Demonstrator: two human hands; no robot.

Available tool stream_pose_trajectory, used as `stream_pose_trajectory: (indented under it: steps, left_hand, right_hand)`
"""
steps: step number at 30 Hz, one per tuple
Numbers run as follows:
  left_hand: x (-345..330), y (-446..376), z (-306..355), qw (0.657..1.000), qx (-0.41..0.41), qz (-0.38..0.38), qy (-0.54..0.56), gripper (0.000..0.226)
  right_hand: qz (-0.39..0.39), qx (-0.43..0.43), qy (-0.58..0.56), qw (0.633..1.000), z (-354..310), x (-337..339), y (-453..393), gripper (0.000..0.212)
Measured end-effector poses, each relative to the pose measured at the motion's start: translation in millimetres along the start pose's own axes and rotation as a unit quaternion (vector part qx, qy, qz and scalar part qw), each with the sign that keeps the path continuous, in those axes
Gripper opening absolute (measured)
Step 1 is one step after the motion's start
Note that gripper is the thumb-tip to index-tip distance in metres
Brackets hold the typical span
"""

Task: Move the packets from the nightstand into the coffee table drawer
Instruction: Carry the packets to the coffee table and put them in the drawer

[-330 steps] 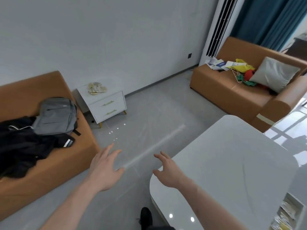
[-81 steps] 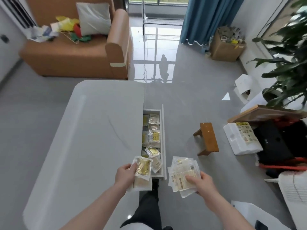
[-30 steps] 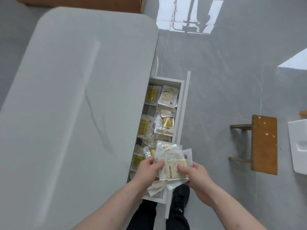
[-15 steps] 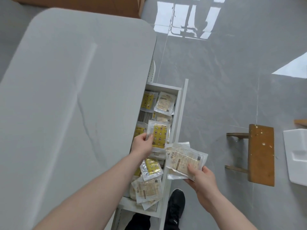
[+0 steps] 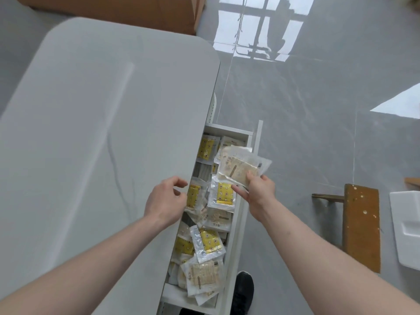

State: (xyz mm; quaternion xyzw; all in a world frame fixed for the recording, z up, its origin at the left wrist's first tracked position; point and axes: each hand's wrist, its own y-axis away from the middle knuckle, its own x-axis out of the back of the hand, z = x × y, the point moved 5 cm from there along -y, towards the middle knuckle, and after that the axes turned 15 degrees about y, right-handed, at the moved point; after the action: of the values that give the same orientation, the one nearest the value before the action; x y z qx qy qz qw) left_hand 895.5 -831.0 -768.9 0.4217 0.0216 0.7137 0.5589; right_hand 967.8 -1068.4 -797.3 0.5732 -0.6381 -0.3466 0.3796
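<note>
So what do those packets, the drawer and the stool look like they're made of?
Packets in the right hand: thin clear plastic film, glossy and crinkled, contents showing through; some in the drawer look partly gold foil. Drawer: flat white panels, probably painted or laminated board. Stool: brown wood, matte, speckled with pale spots, likely worn or paint-flecked.

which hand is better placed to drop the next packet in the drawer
The right hand, probably. It already grips a stack of packets directly above the open drawer, so it need only release them. The left hand holds nothing, hovering with loosely curled fingers at the coffee table edge.
</note>
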Motion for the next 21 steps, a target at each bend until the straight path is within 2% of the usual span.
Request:
stream_pose_trajectory:
  steps: [3,5,10,13,15,18,21]
  left_hand:
    - [20,-6,-16,1.000,0.008,0.018,-0.006,0.026]
    - [27,-6,-27,1.000,0.014,0.020,-0.012,0.026]
    - [27,12,-59,0.997,0.009,-0.022,-0.071,0.037]
    - [22,33,-73,0.992,0.006,-0.056,-0.116,0.047]
    - [20,48,-79,0.988,0.011,-0.082,-0.132,0.053]
    - [19,72,-85,0.982,0.044,-0.120,-0.136,0.060]
    - [26,105,-81,0.978,0.089,-0.144,-0.126,0.065]
  right_hand:
    - [0.048,-0.051,0.040,0.997,9,-10,-11,0.045]
    - [0.066,-0.073,0.057,0.994,28,-10,-8,0.049]
    - [0.053,-0.119,0.081,0.988,81,-6,23,0.036]
    - [0.045,-0.122,0.059,0.990,86,-12,29,0.022]
    - [0.024,-0.139,0.083,0.986,92,-18,36,0.014]
    - [-0.007,-0.163,0.178,0.970,112,-23,63,0.031]
    - [-0.002,-0.138,0.241,0.960,119,-12,108,0.052]
